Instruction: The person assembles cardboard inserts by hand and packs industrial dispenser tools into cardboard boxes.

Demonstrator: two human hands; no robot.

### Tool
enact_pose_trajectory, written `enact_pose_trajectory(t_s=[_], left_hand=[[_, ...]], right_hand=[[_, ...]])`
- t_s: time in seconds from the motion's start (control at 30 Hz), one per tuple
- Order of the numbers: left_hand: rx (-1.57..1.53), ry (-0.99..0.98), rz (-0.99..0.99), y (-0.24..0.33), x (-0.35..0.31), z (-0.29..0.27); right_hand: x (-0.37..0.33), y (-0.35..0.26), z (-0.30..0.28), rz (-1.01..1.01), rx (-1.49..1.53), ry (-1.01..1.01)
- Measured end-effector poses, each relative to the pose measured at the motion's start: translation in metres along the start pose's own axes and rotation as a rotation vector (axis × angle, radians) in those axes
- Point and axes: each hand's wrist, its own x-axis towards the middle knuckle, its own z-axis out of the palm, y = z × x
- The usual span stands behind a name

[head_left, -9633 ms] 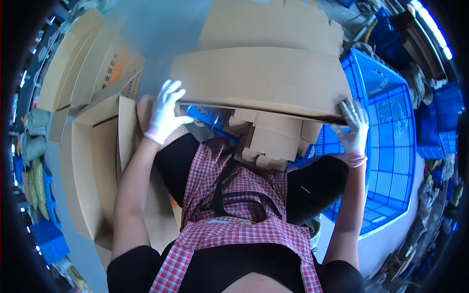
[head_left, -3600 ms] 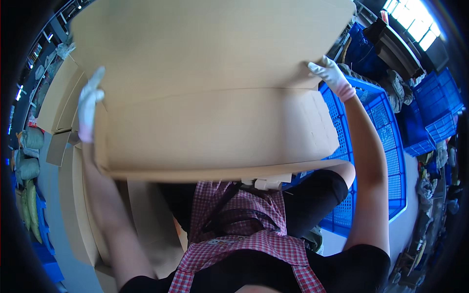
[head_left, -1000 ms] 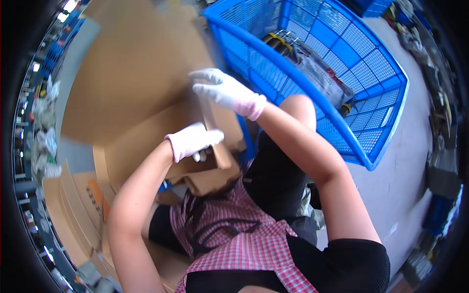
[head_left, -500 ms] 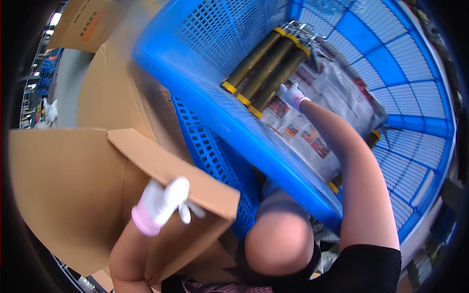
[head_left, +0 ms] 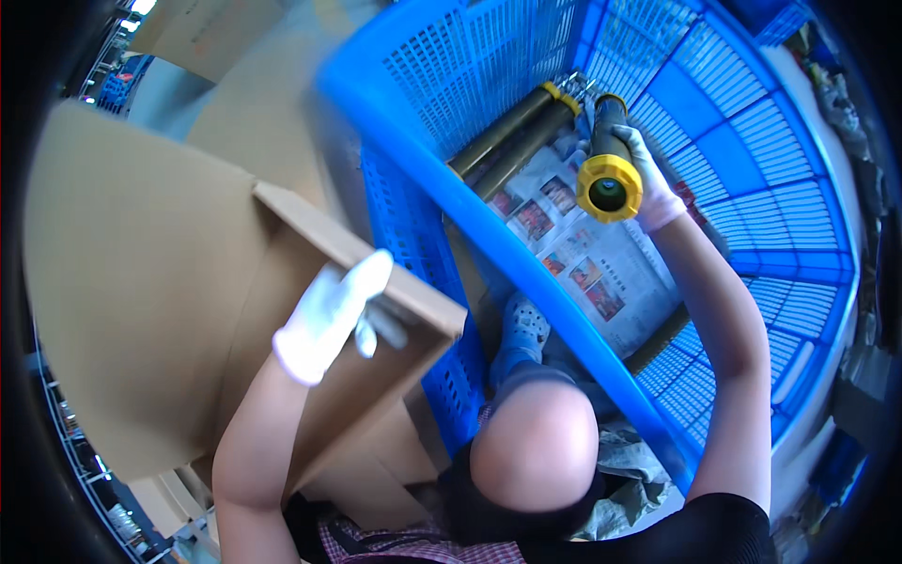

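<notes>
My right hand (head_left: pixel 656 183), in a white glove, is wrapped round a dark olive tube (head_left: pixel 609 141) with a yellow ring at its near end. The tube is raised inside a large blue plastic basket (head_left: pixel 562 305), its hollow end toward me. Two similar tubes (head_left: pixel 503 132) lie side by side on printed newspaper (head_left: pixel 573 268) in the basket, left of the raised one. My gloved left hand (head_left: pixel 331 315) grips the upper edge of a cardboard box (head_left: pixel 141 282), thumb on top and fingers partly inside.
A second blue crate wall (head_left: pixel 404 226) stands between the box and the basket. My bare knee (head_left: pixel 536 446) and a light clog (head_left: pixel 524 329) are below the basket rim. More cardboard (head_left: pixel 211 38) is at the far left, and crumpled plastic (head_left: pixel 629 479) lies by my knee.
My right hand has taken hold of the rightmost of three tubes and lifted it, swinging its yellow end toward me. My left hand still holds the box edge; the box has shifted slightly.
</notes>
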Motion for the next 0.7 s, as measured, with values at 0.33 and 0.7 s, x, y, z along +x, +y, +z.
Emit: enact_pose_trajectory(t_s=[0.33, 0.7], left_hand=[[-0.171, -0.125, 0.423, 0.076, -0.1, -0.027], [0.354, 0.039, 0.529, -0.009, -0.246, -0.139]], right_hand=[[-0.233, 0.2, 0.288, -0.526, -0.578, -0.173], [-0.11, 0.171, 0.233, -0.72, -0.838, -0.622]])
